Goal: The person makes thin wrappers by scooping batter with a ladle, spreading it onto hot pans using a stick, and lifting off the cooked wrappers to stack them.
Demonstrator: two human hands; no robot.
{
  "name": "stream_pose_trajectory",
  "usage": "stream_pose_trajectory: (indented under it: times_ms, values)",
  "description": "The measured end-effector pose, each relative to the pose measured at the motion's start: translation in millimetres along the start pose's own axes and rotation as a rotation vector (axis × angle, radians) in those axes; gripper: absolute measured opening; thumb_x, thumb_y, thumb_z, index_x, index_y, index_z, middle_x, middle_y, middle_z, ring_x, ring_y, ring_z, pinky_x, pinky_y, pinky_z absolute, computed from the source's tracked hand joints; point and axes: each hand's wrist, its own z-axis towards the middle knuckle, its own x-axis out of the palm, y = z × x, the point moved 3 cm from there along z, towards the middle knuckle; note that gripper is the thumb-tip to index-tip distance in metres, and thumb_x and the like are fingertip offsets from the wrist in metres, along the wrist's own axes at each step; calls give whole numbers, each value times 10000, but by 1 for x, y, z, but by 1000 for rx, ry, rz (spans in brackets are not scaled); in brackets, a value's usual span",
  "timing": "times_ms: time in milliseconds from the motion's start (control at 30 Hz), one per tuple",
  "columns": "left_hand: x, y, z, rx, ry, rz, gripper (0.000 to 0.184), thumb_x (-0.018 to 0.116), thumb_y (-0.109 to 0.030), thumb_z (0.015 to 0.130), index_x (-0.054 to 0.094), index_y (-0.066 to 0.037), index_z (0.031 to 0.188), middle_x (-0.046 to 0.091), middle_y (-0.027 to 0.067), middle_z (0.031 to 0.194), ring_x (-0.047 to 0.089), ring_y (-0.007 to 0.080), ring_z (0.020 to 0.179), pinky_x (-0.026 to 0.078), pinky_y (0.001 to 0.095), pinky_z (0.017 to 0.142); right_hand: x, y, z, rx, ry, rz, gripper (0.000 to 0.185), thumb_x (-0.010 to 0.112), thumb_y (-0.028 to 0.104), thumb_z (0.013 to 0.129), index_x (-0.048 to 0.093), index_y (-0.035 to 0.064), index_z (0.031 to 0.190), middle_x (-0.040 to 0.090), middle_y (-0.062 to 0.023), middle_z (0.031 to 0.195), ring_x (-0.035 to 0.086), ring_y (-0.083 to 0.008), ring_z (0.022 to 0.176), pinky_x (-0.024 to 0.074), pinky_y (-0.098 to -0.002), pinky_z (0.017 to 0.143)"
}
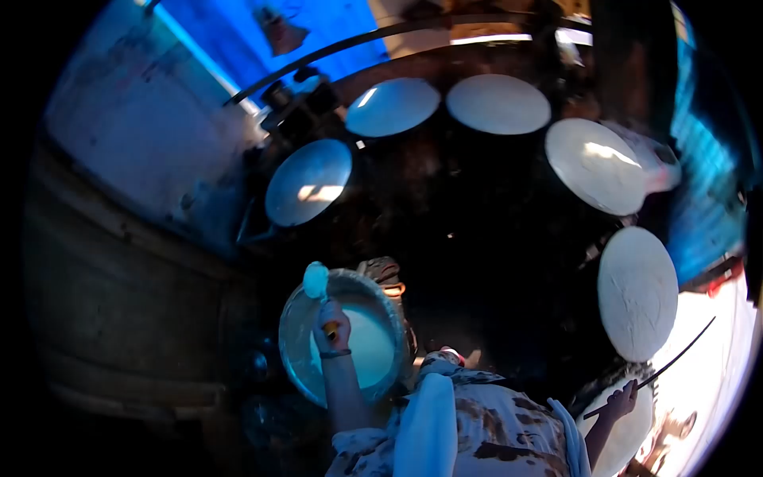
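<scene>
My left hand is closed around the handle of a ladle, over a large round bucket. The ladle's pale round bowl sits at the bucket's far rim. White liquid fills part of the bucket. In my right hand, low on the right, is a thin dark stick slanting up to the right. Below that hand lies a round white disc, partly hidden by my arm. Above it a pale disc shows a wrinkled white surface.
More round pale discs curve around the dark middle: a left one, two at the back and one at the right. A wall stands at left, with blue sheeting behind. A shoe shows beside the bucket.
</scene>
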Motion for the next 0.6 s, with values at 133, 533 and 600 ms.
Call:
stream_pose_trajectory:
  times_ms: [133,533,600]
  values:
    - [-17,-27,-36,309,-249,686,34,434,-52,873,444,-75,850,361,-27,565,356,50,422,351,209,396,161,10,-54,-6,558,-224,318,576,159,864,567,32,1155,563,-13,732,401,-31,487,317,-174,414]
    - [18,-89,-108,129,-306,501,198,407,-33,902,441,-42,1097,375,-2,637,347,45,444,293,177,378,398,9,-422,-446,1907,-341,400,606,59,801,545,40,1196,462,68,681,426,-44,578,370,-183,555]
    - [34,-83,-103,159,-353,610,202,395,-42,909,438,-38,1107,370,-5,628,344,37,432,301,167,378,401,10,-463,-695,2051,-288,406,619,50,785,552,45,1185,451,41,675,442,-66,597,387,-212,573]
